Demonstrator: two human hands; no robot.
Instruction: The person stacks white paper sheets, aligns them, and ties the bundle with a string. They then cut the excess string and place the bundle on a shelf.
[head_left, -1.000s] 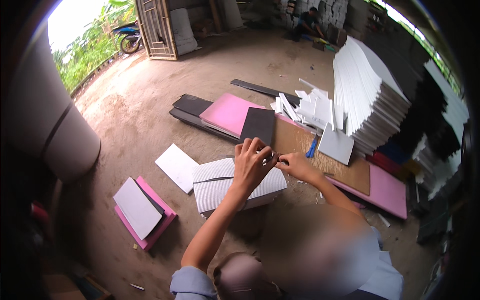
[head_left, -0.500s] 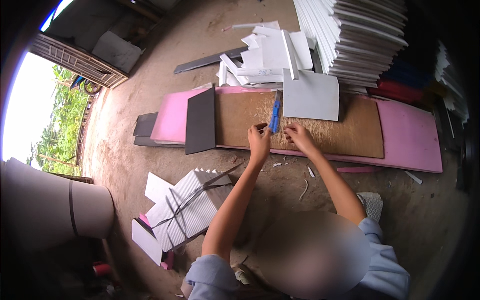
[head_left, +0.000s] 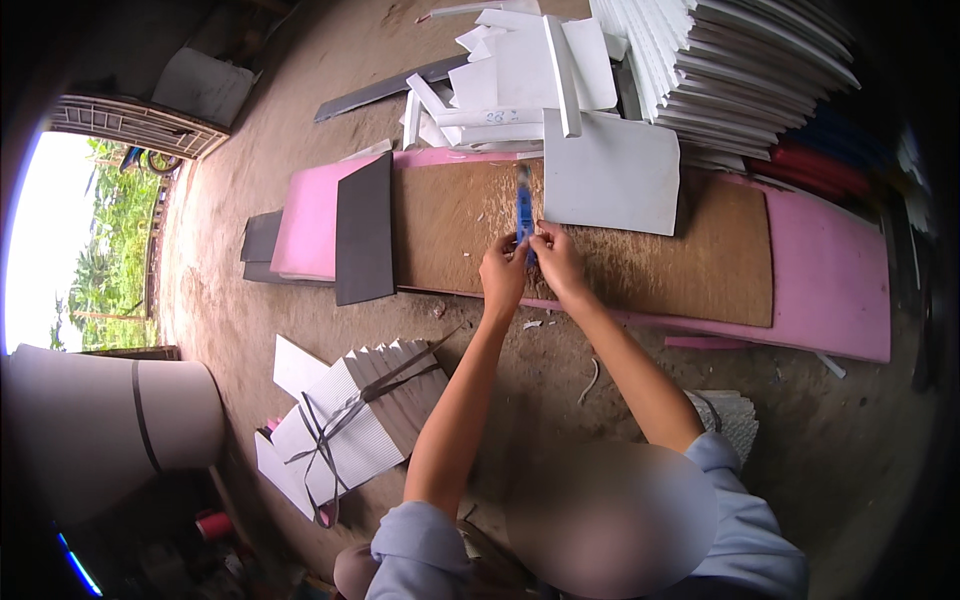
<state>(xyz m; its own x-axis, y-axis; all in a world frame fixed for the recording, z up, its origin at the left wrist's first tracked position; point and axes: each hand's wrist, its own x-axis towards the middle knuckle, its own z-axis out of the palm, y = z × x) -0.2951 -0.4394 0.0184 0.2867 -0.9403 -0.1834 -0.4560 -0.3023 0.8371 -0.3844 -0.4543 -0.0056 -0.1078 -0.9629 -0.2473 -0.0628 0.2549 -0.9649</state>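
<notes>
A blue utility knife points away from me over a scratched brown board. Its lower end is between the fingers of my left hand, which is closed on it. Pressed against the knife from the other side, my right hand pinches the same lower end with bent fingers. The far tip of the knife is blurred. To the right of the knife, a white foam sheet lies partly on the board. A dark grey sheet covers the board's left end.
Pink foam sheets lie under the board. Beyond it are a heap of white offcuts and a tall stack of white sheets. A tied white bundle sits near left, beside a large white roll.
My right hand has come in to the knife and now grips it together with my left. The knife stands straighter. The view has shifted slightly.
</notes>
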